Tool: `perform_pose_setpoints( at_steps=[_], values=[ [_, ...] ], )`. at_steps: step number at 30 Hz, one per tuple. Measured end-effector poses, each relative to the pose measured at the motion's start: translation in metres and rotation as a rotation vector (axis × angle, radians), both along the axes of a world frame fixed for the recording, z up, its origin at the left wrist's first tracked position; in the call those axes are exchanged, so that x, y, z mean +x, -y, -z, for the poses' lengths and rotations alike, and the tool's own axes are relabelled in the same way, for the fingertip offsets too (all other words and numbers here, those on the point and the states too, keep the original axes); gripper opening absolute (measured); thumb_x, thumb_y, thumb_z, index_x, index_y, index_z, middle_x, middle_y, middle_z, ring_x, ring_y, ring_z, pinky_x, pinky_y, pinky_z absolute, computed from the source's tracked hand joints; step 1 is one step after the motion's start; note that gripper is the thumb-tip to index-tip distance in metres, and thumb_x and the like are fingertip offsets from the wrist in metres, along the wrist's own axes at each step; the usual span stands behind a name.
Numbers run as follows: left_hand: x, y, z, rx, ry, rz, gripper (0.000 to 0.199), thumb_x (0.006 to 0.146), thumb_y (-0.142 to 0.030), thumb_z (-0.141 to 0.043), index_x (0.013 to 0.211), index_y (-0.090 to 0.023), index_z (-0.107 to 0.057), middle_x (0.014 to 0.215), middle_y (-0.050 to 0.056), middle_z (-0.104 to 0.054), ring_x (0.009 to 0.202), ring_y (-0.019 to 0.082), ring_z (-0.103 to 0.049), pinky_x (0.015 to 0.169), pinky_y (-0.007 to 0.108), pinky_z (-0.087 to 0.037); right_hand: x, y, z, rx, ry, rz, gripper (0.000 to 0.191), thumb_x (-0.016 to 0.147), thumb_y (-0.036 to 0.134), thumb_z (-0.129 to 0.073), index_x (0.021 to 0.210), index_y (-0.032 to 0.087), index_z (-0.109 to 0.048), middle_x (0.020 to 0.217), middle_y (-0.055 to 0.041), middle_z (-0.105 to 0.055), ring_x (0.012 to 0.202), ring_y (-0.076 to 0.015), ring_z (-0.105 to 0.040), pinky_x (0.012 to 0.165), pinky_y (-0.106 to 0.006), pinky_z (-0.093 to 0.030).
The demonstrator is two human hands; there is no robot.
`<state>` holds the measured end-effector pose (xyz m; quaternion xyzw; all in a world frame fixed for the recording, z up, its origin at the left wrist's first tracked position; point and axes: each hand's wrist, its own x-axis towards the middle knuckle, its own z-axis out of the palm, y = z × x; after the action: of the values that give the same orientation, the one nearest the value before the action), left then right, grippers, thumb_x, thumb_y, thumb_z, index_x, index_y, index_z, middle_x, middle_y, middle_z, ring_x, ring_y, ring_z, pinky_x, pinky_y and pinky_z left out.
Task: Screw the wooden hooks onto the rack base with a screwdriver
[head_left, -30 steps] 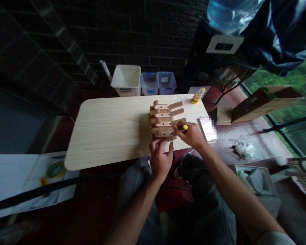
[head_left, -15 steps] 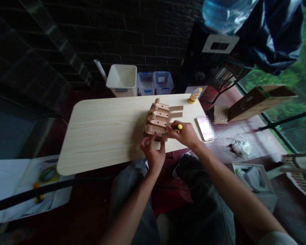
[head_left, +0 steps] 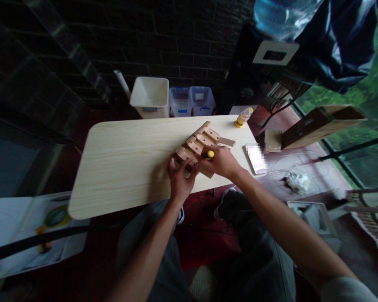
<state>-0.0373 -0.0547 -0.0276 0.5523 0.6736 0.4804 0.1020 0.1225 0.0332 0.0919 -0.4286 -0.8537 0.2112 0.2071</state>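
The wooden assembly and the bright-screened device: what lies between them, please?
In the head view, between the wooden assembly and the device are the right hand, holding a yellow-ended tool, and a stretch of tabletop.

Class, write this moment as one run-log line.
left hand: touching wooden assembly, near end | right hand: gripping yellow-ended tool, tip unclear | assembly: angled on table | bottle: table's far right corner

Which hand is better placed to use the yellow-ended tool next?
The right hand, probably: it holds the tool at the wooden block, while the left hand touches the block's near end.
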Motion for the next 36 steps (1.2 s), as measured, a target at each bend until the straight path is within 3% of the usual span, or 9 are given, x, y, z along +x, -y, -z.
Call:
perform_pose_setpoints(
  at_steps=[9,12,18,21,27,32,36],
  values=[
    [-0.035,-0.023,0.006,-0.065,0.056,0.237,0.028,0.1,-0.038,-0.075,0.122,-0.022,-0.079,0.168,0.017,-0.044,0.167,0.037,-0.034,0.134,0.054,-0.038,-0.005,-0.003,0.0,0.019,0.018,-0.007,0.022,0.095,0.043,-0.078,0.093,0.022,-0.076,0.076,-0.0034,-0.078,0.068,-0.0173,-0.068,0.065,-0.028,-0.042],
    [-0.043,-0.035,0.008,-0.105,0.068,0.282,0.027,0.099,-0.037,-0.076,0.122,-0.023,-0.078,0.172,0.015,-0.041,0.169,0.036,-0.028,0.131,0.053,-0.043,-0.011,-0.008,-0.003,0.02,0.056,0.018,0.024,0.095,0.047,-0.077,0.093,0.023,-0.077,0.074,-0.0032,-0.077,0.066,-0.0176,-0.067,0.064,-0.028,-0.04],
    [-0.037,-0.052,0.01,-0.115,0.085,0.385,0.032,0.096,-0.036,-0.078,0.125,-0.024,-0.076,0.177,0.013,-0.037,0.168,0.036,-0.03,0.129,0.051,-0.048,-0.014,-0.018,-0.012,0.033,0.061,0.033,0.029,0.099,0.05,-0.07,0.088,0.023,-0.074,0.07,-0.0025,-0.071,0.061,-0.0163,-0.06,0.061,-0.031,-0.037],
    [-0.029,-0.06,0.009,-0.124,0.083,0.434,0.037,0.094,-0.033,-0.078,0.13,-0.025,-0.074,0.174,0.013,-0.043,0.169,0.035,-0.029,0.129,0.051,-0.048,-0.009,-0.021,-0.012,0.006,0.051,0.018,0.027,0.099,0.047,-0.069,0.087,0.023,-0.073,0.073,-0.0032,-0.072,0.064,-0.0164,-0.061,0.064,-0.031,-0.04],
    [-0.028,-0.068,0.008,-0.119,0.208,0.469,0.024,0.096,-0.038,-0.077,0.114,-0.022,-0.08,0.174,0.013,-0.044,0.168,0.035,-0.032,0.13,0.052,-0.047,0.004,-0.025,-0.008,-0.006,0.034,0.039,0.026,0.101,0.046,-0.067,0.092,0.023,-0.076,0.083,-0.0044,-0.078,0.072,-0.0176,-0.067,0.067,-0.032,-0.044],
    [-0.036,-0.073,0.003,-0.127,0.189,0.484,0.022,0.097,-0.042,-0.077,0.112,-0.026,-0.083,0.166,0.011,-0.056,0.165,0.031,-0.039,0.128,0.048,-0.049,0.009,-0.024,-0.009,-0.028,0.044,0.062,0.026,0.1,0.047,-0.068,0.092,0.024,-0.076,0.081,-0.0032,-0.078,0.07,-0.017,-0.068,0.068,-0.032,-0.046],
    [-0.041,-0.073,0.005,-0.124,0.133,0.489,0.028,0.098,-0.045,-0.077,0.12,-0.027,-0.082,0.178,0.009,-0.038,0.164,0.032,-0.041,0.131,0.05,-0.046,0.007,-0.025,-0.01,-0.043,0.021,0.062,0.025,0.1,0.045,-0.068,0.09,0.023,-0.076,0.081,-0.0031,-0.078,0.07,-0.0168,-0.067,0.067,-0.031,-0.046]
  ],
)
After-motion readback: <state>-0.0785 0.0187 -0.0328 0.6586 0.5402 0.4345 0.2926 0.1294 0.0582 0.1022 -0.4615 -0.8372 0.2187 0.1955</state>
